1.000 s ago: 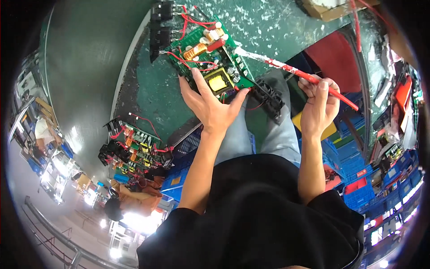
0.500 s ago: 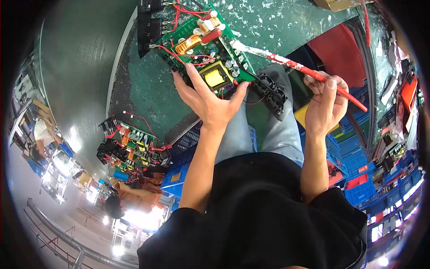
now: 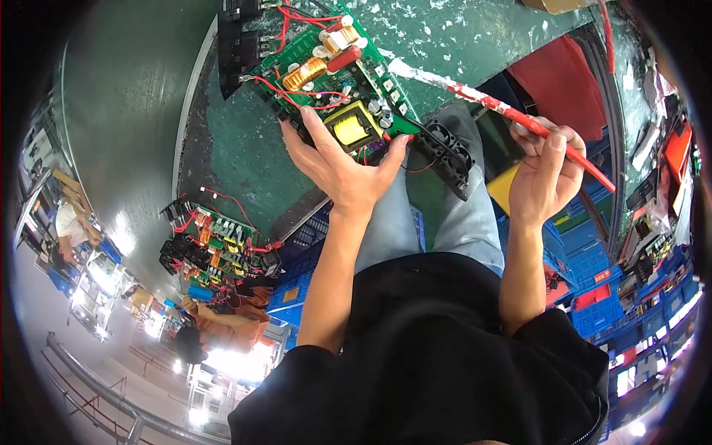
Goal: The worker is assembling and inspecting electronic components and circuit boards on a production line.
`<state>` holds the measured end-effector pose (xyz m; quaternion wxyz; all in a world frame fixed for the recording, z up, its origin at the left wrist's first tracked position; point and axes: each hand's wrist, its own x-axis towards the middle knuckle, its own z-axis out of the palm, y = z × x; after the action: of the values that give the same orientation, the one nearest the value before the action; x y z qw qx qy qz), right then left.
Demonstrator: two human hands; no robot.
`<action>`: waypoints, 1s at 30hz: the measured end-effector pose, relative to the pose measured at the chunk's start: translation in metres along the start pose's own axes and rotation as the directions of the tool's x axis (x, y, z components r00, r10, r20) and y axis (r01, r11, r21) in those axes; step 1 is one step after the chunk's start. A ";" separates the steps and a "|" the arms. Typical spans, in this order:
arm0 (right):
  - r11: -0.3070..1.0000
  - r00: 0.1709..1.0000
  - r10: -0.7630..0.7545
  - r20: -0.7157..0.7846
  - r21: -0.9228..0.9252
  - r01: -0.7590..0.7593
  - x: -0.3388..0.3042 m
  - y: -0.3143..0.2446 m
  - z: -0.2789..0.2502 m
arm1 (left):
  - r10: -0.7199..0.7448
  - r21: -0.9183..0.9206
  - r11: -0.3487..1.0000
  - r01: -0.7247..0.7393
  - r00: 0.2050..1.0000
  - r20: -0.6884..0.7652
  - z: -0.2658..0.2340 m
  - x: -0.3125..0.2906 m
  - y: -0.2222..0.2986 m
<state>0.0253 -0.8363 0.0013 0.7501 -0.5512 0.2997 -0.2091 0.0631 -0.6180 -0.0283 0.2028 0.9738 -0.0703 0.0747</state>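
Clasping the green circuit board (image 3: 348,78) between left fingers (image 3: 319,133); pinching the red brush (image 3: 512,113) in right fingers (image 3: 555,147), drawn slightly rightward since half a second ago, white-tipped beside the board's edge: seemingly mid-brushing. Beyond left fingers, white-flecked green surface (image 3: 445,37); leftward and behind, more boards (image 3: 222,241); behind right fingers, blue crates (image 3: 589,259).

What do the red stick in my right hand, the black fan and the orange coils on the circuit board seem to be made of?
Red stick: plastic or painted wood, perhaps; smooth red sheen, whitish residue toward one end.
Black fan: probably moulded plastic, dull, open-framed.
Orange coils: likely copper wire, from the shiny, ridged windings.
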 end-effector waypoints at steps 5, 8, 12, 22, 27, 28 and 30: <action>0.998 0.999 -0.009 0.043 -0.068 0.012 0.000 0.000 0.000 | 0.009 0.003 1.000 -0.009 1.000 0.000 0.001 -0.001 0.000; 0.999 0.999 -0.034 0.018 -0.011 0.034 0.000 -0.007 -0.008 | 0.000 0.001 1.000 0.000 1.000 0.006 0.001 -0.001 0.000; 0.999 1.000 -0.009 0.011 -0.031 0.009 -0.003 -0.007 -0.014 | -0.003 0.000 1.000 0.003 1.000 0.005 0.001 -0.001 0.000; 0.999 0.997 -0.008 0.075 -0.053 0.012 -0.004 -0.003 -0.008 | -0.006 0.011 1.000 0.006 1.000 0.009 -0.001 0.001 0.000; 0.997 0.998 -0.054 0.042 -0.043 0.056 -0.001 -0.006 -0.011 | -0.007 0.014 1.000 0.007 1.000 0.015 0.001 0.000 0.001; 0.997 0.998 -0.055 0.042 -0.043 0.056 -0.001 -0.006 -0.010 | -0.006 0.016 1.000 0.006 1.000 0.015 0.001 0.000 0.000; 0.997 0.999 -0.039 0.020 -0.071 0.041 -0.001 -0.004 -0.006 | 0.000 0.019 1.000 0.000 1.000 0.010 0.001 0.000 -0.001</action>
<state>0.0205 -0.8405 0.0042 0.7285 -0.5854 0.2887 -0.2081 0.0633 -0.6177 -0.0291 0.1931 0.9761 -0.0706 0.0703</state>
